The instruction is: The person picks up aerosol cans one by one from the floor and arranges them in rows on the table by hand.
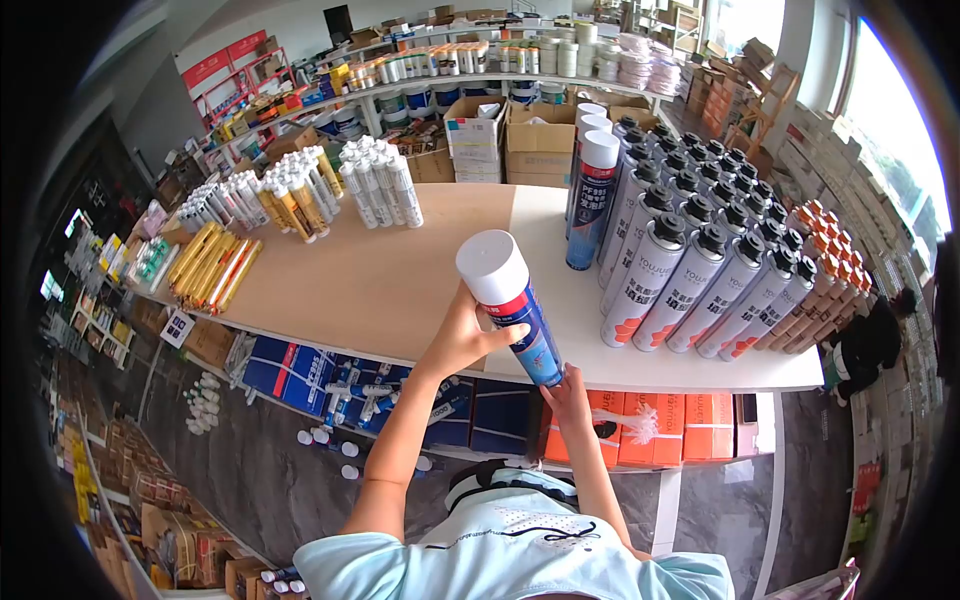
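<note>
A blue spray-foam can (538,345) with a white cap and a red band is held tilted in front of me, above the table's front edge. My left hand (468,335) wraps round its upper part just below the cap, thumb across the front. Around the can's bottom end my right hand (568,397) is closed. Similar blue cans (592,200) with white caps stand in a row at the back, right of the table's middle. Beside them are many silver cans (650,285) with black tops, packed in a block.
Brown-capped cans (835,270) stand at the table's right end. White and yellow tubes (300,200) stand at the left, near a pile of yellow packs (212,262). Orange boxes (650,430) and blue boxes (290,378) sit beneath the table (420,270). Cardboard boxes (540,140) are behind it.
</note>
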`<state>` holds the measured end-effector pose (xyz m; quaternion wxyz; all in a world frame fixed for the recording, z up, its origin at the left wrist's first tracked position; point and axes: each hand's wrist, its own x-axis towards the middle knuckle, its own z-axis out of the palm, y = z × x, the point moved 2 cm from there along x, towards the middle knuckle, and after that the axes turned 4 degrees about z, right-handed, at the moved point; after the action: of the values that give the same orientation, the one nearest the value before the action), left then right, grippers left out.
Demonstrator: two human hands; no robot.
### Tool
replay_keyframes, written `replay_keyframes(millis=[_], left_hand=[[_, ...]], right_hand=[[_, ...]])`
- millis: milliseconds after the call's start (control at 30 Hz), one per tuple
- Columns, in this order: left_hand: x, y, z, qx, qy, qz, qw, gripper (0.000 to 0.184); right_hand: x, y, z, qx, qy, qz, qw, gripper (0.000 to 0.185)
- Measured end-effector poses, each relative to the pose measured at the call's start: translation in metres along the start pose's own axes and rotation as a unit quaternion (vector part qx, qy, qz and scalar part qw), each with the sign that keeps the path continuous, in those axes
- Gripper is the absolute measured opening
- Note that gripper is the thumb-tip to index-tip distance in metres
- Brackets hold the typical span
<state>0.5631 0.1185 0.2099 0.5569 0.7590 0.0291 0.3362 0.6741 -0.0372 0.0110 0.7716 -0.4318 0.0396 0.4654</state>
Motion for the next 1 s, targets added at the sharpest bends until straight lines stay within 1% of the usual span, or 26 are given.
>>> replay_keyframes(millis=[67,167,267,333,367,433,467,567,633,667,700,767,800,833,900,933,967,1000], left_hand=[[0.009,-0.006,0.007,-0.028,-0.012,0.002,1.000,0.073],[0.017,-0.037,0.017,0.033,-0.028,0.028,0.999,0.072],[0.027,-0.047,0.026,0.012,-0.041,0.028,0.999,0.072],[0.037,-0.051,0.027,-0.035,-0.070,-0.014,0.997,0.073],[0.042,-0.055,0.026,-0.037,-0.079,-0.009,0.996,0.073],[0.051,-0.060,0.021,-0.050,-0.117,0.013,0.992,0.075],[0.055,-0.062,0.020,-0.053,-0.125,0.019,0.991,0.075],[0.062,-0.063,0.016,-0.071,-0.137,0.023,0.988,0.072],[0.068,-0.061,0.017,-0.013,-0.157,-0.008,0.988,0.063],[0.070,-0.060,0.019,-0.016,-0.136,-0.004,0.991,0.053],[0.071,-0.060,0.024,-0.019,-0.140,-0.001,0.990,0.053],[0.075,-0.057,0.028,0.047,-0.072,0.050,0.995,0.050],[0.075,-0.059,0.031,0.045,-0.052,0.056,0.996,0.051],[0.077,-0.061,0.033,0.045,-0.057,0.058,0.996,0.051],[0.080,-0.063,0.037,0.060,-0.030,0.032,0.997,0.052],[0.084,-0.067,0.039,0.059,-0.032,0.035,0.997,0.052],[0.087,-0.073,0.040,0.079,-0.018,0.039,0.996,0.053],[0.091,-0.074,0.040,0.098,-0.002,0.043,0.994,0.054]], right_hand=[[0.007,-0.003,-0.001,0.017,0.016,-0.006,1.000,0.056],[0.012,-0.012,0.002,0.036,0.031,-0.026,0.999,0.058],[0.031,-0.018,-0.001,0.040,0.025,-0.034,0.998,0.059],[0.037,-0.024,-0.001,0.055,0.018,-0.022,0.998,0.058],[0.039,-0.028,-0.004,0.060,0.020,-0.032,0.997,0.058],[0.039,-0.035,-0.006,0.067,0.030,-0.006,0.997,0.056],[0.039,-0.037,-0.006,0.071,0.032,-0.016,0.997,0.056],[0.036,-0.039,-0.009,0.062,0.053,-0.010,0.997,0.055],[0.039,-0.037,-0.013,0.042,0.054,0.002,0.998,0.056],[0.045,-0.033,-0.016,0.034,0.048,0.007,0.998,0.060],[0.050,-0.031,-0.020,0.035,0.051,0.003,0.998,0.060],[0.063,-0.024,-0.022,0.041,0.004,0.038,0.998,0.065],[0.067,-0.022,-0.022,0.032,-0.006,0.032,0.999,0.067],[0.072,-0.022,-0.021,0.035,-0.006,0.028,0.999,0.067],[0.082,-0.024,-0.015,0.058,-0.015,0.049,0.997,0.067],[0.078,-0.027,-0.005,0.060,-0.015,0.045,0.997,0.067],[0.073,-0.030,0.004,0.014,-0.012,-0.003,1.000,0.068],[0.076,-0.034,0.007,-0.010,-0.011,-0.029,0.999,0.068]])
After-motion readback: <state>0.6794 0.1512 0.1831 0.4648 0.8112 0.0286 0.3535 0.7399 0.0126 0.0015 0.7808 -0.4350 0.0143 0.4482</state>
